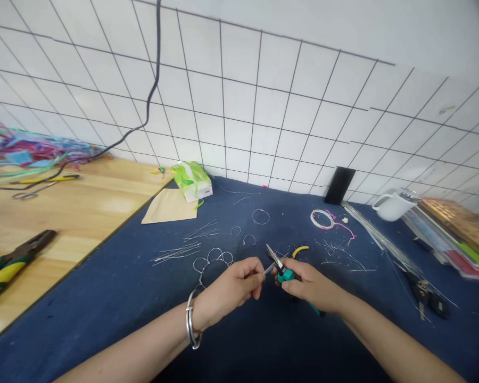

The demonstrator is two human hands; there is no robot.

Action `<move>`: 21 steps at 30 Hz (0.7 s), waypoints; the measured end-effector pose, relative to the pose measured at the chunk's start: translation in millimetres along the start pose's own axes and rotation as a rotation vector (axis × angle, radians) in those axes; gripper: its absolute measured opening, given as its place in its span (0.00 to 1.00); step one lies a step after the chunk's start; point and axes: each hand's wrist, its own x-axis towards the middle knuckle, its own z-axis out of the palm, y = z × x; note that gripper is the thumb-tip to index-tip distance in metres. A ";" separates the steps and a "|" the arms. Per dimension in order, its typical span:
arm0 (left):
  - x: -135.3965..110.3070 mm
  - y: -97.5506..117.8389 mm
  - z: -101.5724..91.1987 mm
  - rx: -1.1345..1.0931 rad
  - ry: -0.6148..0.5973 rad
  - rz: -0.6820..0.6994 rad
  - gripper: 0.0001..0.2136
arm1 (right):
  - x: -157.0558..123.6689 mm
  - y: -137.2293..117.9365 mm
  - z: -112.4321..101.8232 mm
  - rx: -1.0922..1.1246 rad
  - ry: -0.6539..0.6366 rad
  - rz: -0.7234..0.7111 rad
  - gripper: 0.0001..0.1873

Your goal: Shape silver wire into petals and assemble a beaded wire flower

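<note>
My left hand [243, 276] pinches a thin piece of silvery wire [269, 268] between thumb and fingertips, a bangle round its wrist. My right hand [309, 284] is wrapped round pliers with teal handles [286, 275]; their metal jaws [274, 256] point up and to the left, close by the wire. Whether the jaws touch the wire I cannot tell. Beside my left wrist lies a wire ring with loops [201, 276], partly hidden by the hand. Small curved wires [249, 240] and a wire circle [261, 216] rest on the dark blue cloth [231, 213] beyond my hands.
Straight wire pieces [179, 252] lie at left; wire scraps [335, 250] and a white ring with pink thread [322, 219] at right. Large pliers [19, 258] rest on the wood. A tissue pack [191, 181], black phone-like slab [339, 185], white mug [393, 206] and books [459, 234] stand along the back.
</note>
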 end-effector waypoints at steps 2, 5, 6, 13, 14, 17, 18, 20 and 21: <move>0.3 -0.2 -0.7 0.012 -0.002 -0.002 0.07 | 0.5 -1.1 0.2 -0.044 0.010 0.003 0.07; 0.3 -0.5 -1.8 0.004 -0.012 -0.008 0.07 | 1.4 -2.6 1.1 -0.091 0.024 -0.007 0.06; 0.3 -0.5 -2.0 -0.003 -0.015 -0.011 0.07 | 1.7 -2.7 1.7 -0.104 0.032 -0.012 0.06; -1.2 -0.5 -1.4 -0.070 -0.035 -0.051 0.07 | 3.8 2.8 8.3 -0.169 0.073 -0.035 0.05; -1.3 -0.5 -1.0 -0.083 -0.037 -0.054 0.07 | 3.9 3.6 9.4 -0.179 0.080 -0.040 0.05; -0.7 -1.8 -0.1 -0.104 -0.039 -0.062 0.08 | 4.3 5.4 12.8 -0.199 0.099 -0.056 0.04; -0.2 -2.9 -0.1 -0.106 -0.040 -0.065 0.08 | 4.5 6.1 14.0 -0.203 0.108 -0.058 0.04; 1.3 -6.0 -0.4 -0.114 -0.047 -0.073 0.07 | 5.1 7.8 16.4 -0.211 0.122 -0.062 0.05; 2.2 -7.8 -0.8 -0.121 -0.051 -0.077 0.07 | 5.5 8.9 17.5 -0.214 0.125 -0.063 0.05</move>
